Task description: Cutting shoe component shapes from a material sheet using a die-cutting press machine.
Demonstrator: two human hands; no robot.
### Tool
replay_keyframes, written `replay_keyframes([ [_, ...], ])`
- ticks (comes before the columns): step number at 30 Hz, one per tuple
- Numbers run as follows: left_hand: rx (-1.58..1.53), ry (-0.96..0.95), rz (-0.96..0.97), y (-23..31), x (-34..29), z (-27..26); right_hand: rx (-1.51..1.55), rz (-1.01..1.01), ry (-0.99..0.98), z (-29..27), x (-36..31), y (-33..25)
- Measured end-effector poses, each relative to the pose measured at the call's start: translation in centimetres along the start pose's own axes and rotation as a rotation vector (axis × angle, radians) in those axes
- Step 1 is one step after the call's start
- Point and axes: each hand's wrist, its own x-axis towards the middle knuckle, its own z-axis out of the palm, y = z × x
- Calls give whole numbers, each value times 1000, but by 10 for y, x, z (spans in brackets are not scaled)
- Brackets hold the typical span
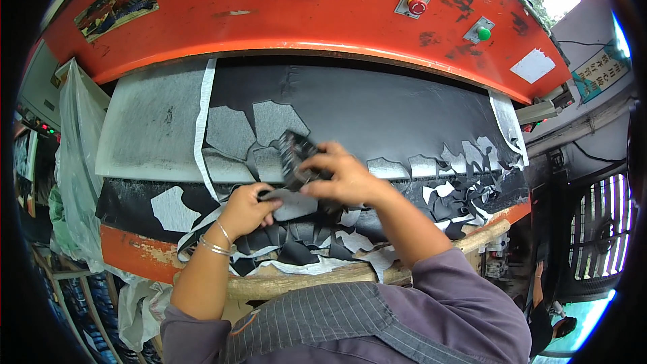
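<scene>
Black block [294, 155] juts left from the person's right hand [342, 175], clamped around it. Just below, the left hand [248, 211] pinches a grey piece [296, 206]

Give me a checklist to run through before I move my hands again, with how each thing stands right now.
1. Right hand has a grip on the dark block: ok.
2. Left hand has a hold on the grey piece: ok, fingers at its left end.
3. Both hands out from under the orange beam: ok, they are on the near side of it.
4. Near edge free of loose scraps: not ok, they lie along it, heaped at the right.
5. Black sheet has uncut area: ok, its far right part looks whole.
6. Red button released: cannot tell.
</scene>
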Motion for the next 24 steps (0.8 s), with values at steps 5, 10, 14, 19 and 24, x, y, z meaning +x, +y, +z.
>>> replay_keyframes([
  [5,677,-19,246,26,-39,-16,-515,66,284,-54,15,58],
  [10,601,90,484,55,-7,10,-516,15,350,-54,11,64],
  [14,462,274,523,30,53,42,-469,15,467,-31,-22,84],
  [19,728,439,681,11,84,74,-455,78,456,-33,-30,97],
  [24,640,423,687,14,83,71,-502,82,442,-34,-28,95],
])
